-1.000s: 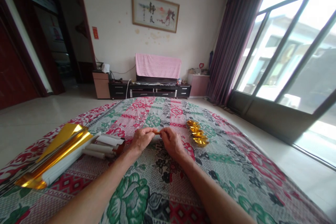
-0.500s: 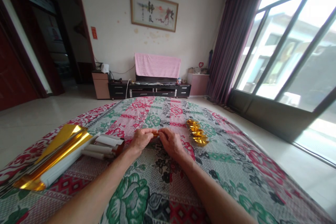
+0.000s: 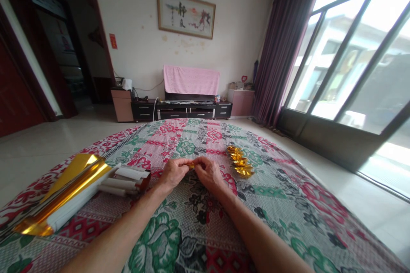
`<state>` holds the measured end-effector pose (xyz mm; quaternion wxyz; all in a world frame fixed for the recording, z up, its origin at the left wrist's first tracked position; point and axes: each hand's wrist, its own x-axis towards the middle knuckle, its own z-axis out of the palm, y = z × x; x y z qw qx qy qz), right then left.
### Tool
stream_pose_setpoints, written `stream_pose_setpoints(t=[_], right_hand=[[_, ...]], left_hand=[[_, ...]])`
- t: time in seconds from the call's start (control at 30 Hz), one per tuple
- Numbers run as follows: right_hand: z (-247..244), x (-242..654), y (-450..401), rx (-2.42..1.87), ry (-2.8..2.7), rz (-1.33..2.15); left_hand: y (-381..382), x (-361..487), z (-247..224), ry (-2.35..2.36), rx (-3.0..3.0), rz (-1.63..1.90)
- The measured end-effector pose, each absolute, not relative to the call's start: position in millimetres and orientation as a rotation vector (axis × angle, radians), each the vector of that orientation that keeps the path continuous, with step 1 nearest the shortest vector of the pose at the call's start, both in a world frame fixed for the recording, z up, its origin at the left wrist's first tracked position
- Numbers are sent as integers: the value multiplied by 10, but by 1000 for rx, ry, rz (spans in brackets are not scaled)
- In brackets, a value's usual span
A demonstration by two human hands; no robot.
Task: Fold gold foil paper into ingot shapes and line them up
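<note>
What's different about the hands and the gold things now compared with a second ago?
The left hand and right hand have drawn slightly closer together over the small gold piece; both still hold it. The gold shapes and gold sheet lie as before.

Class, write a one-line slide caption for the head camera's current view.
Left hand and right hand pinch a small gold piece over a flowered cloth, beside a row of gold shapes.
</note>
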<state>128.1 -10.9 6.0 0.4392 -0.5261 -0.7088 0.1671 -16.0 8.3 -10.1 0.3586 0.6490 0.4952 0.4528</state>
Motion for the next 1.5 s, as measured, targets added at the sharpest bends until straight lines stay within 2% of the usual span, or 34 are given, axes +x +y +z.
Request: stream_pose_setpoints(t=[0.73, 1.5], right_hand=[[-10, 1299, -79, -1219, -1777, 368], [-11, 1312, -78, -1274, -1812, 320]], left_hand=[[38, -110, -2, 1509, 1709, 1157], [53, -110, 7, 1402, 1423, 1085]])
